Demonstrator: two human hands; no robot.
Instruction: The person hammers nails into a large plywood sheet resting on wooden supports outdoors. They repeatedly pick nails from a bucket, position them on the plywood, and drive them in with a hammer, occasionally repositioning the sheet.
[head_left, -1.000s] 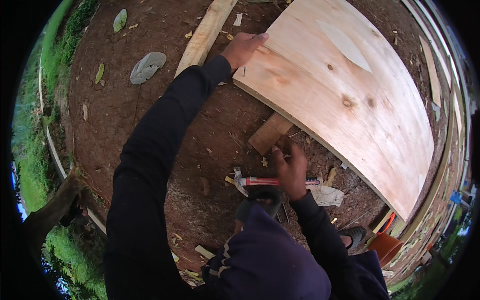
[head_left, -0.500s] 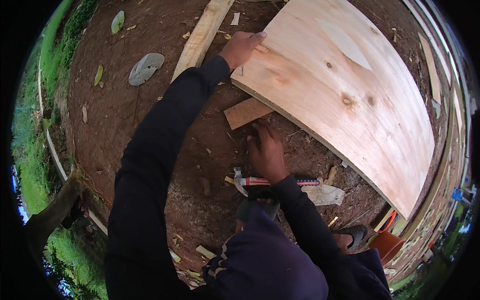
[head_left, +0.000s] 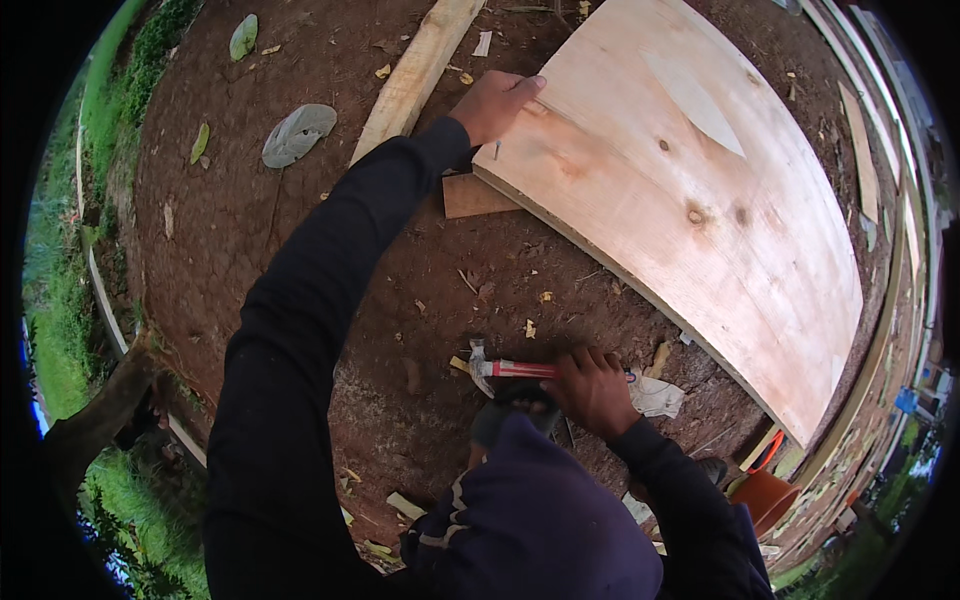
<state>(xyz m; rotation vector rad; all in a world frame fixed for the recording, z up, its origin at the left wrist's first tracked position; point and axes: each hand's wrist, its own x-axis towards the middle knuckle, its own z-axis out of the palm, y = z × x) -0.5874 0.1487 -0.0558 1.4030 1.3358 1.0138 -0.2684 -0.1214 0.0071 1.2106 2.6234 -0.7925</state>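
A large pale plywood panel (head_left: 690, 200) lies tilted across the upper right. My left hand (head_left: 497, 106) grips its left edge, thumb on top, fingers out of sight around the edge. Close to that hand, a nail (head_left: 497, 149) stands upright in the panel's near left corner. Beneath this corner a small wood block (head_left: 476, 197) sticks out, partly covered. Lower down, my right hand (head_left: 592, 392) is closed around the handle of a hammer (head_left: 518, 369) with a red and dark grip. The hammer's metal head points left, by my foot, on or just above the soil.
A long timber (head_left: 415, 75) lies on the brown soil beyond my left arm. A pale scrap (head_left: 658, 397) is beside my right hand. An orange-brown pot (head_left: 765, 500) stands at lower right. Large dry leaves (head_left: 300, 135) lie at left, and another board (head_left: 860, 150) at far right.
My right hand has left the wood block and come down and right onto the hammer handle. The block now sits farther up, under the panel's corner. My left hand keeps its hold.
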